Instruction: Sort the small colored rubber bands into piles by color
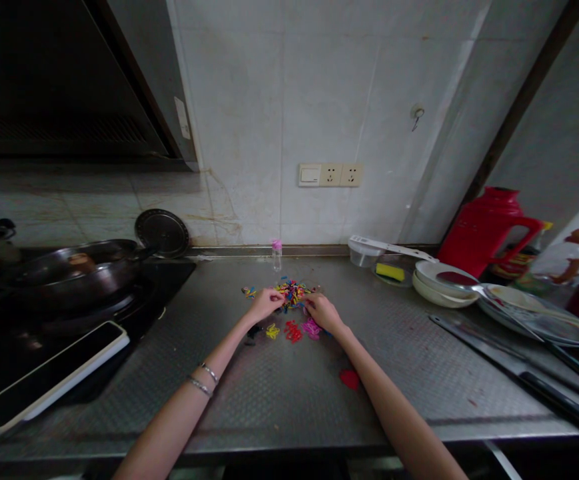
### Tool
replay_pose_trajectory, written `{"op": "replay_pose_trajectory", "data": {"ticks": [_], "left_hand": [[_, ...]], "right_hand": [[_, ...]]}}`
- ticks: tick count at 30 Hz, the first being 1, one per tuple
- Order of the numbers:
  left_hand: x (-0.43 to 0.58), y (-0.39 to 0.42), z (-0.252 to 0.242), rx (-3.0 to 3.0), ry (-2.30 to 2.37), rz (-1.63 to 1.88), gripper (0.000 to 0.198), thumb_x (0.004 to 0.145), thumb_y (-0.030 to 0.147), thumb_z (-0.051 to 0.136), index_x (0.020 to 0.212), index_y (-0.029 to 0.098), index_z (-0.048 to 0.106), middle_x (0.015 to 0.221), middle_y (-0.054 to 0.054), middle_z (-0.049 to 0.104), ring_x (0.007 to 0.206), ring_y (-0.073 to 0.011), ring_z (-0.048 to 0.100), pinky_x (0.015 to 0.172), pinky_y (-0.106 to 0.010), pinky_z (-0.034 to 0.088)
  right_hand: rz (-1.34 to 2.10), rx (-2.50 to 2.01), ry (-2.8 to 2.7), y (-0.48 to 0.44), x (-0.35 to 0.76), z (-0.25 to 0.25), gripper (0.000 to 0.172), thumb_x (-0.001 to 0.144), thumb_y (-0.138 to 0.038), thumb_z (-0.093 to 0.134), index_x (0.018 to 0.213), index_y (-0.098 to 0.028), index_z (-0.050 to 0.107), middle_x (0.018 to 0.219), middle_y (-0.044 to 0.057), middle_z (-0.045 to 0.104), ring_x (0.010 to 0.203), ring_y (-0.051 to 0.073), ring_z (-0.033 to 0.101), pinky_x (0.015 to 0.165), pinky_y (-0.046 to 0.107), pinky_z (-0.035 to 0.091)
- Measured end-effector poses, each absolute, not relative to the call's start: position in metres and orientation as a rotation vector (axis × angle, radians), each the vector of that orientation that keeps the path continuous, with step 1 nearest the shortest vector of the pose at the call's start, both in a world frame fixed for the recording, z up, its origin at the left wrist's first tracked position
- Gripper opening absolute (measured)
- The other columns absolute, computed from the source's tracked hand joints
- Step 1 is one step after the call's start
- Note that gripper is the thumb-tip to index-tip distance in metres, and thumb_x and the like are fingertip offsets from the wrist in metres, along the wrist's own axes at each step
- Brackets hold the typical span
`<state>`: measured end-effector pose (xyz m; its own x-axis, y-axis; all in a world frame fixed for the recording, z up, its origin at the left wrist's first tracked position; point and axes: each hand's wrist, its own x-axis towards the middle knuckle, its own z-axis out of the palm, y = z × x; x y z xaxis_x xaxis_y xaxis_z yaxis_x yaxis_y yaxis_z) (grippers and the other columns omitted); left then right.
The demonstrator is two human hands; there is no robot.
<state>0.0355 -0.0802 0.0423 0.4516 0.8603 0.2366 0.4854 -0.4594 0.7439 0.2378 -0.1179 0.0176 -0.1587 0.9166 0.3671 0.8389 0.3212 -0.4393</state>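
A mixed pile of small, narrow, brightly coloured pieces (pixel 293 291) lies on the steel counter; their exact kind is too small to tell. My left hand (pixel 265 305) is at the left side of this pile, fingertips pinched together. From the right, my right hand (pixel 322 312) reaches into it with curled fingers. Whatever either hand pinches is hidden. Nearer to me are small groups sorted by colour: black pieces (pixel 253 333), yellow pieces (pixel 272 331), red pieces (pixel 293 331) and pink pieces (pixel 312 328). A few blue ones show partly beside my right wrist.
Behind the pile stands a clear bottle with a pink cap (pixel 276 255). A flat red object (pixel 349 379) lies by my right forearm. At left are a phone-like device (pixel 59 373) and a pan (pixel 76 270); at right, bowls (pixel 444 287), a knife (pixel 494 357) and a red thermos (pixel 484 230).
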Motion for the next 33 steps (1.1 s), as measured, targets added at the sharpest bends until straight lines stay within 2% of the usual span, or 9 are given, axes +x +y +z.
{"op": "replay_pose_trajectory", "data": {"ticks": [8,14,20,29,33], "left_hand": [[0.033,-0.081,0.033,2.384,1.183,0.632,0.023,0.067,0.021,0.050,0.076,0.011,0.069,0.065,-0.004,0.063,0.057,-0.0124,0.050,0.055,-0.022,0.034],[0.037,-0.086,0.029,2.411,1.198,0.522,0.022,0.067,0.021,0.051,0.077,0.013,0.069,0.061,-0.002,0.062,0.055,-0.0117,0.049,0.052,-0.021,0.030],[0.037,-0.092,0.033,2.430,1.229,0.519,0.017,0.069,0.021,0.053,0.072,0.015,0.069,0.062,-0.002,0.063,0.055,-0.0118,0.051,0.053,-0.021,0.031],[0.041,-0.098,0.040,2.437,1.403,0.473,0.020,0.069,0.035,0.058,0.071,0.017,0.069,0.070,-0.006,0.067,0.063,-0.0155,0.057,0.060,-0.024,0.036],[0.046,-0.097,0.035,2.474,1.448,0.477,0.019,0.071,0.029,0.054,0.071,0.017,0.069,0.074,-0.007,0.067,0.068,-0.0167,0.058,0.063,-0.025,0.037]], "right_hand": [[0.178,-1.499,-2.044,-0.120,0.266,0.038,0.030,0.077,-0.017,0.042,0.100,-0.019,0.062,0.097,0.006,0.064,0.084,0.014,0.057,0.077,0.023,0.041],[0.325,-1.572,-2.119,-0.133,0.297,0.041,0.030,0.073,-0.015,0.045,0.095,-0.016,0.065,0.081,0.006,0.067,0.072,0.014,0.059,0.069,0.022,0.043],[0.412,-1.538,-2.075,-0.149,0.309,0.034,0.033,0.068,-0.011,0.044,0.092,-0.017,0.066,0.088,0.006,0.067,0.080,0.017,0.060,0.074,0.025,0.044],[0.419,-1.543,-2.003,-0.168,0.305,0.040,0.034,0.065,-0.011,0.044,0.090,-0.016,0.067,0.088,0.006,0.067,0.080,0.017,0.059,0.074,0.025,0.044],[0.404,-1.530,-2.016,-0.171,0.303,0.044,0.034,0.066,-0.013,0.043,0.090,-0.016,0.067,0.088,0.006,0.067,0.080,0.017,0.059,0.074,0.025,0.044]]}}
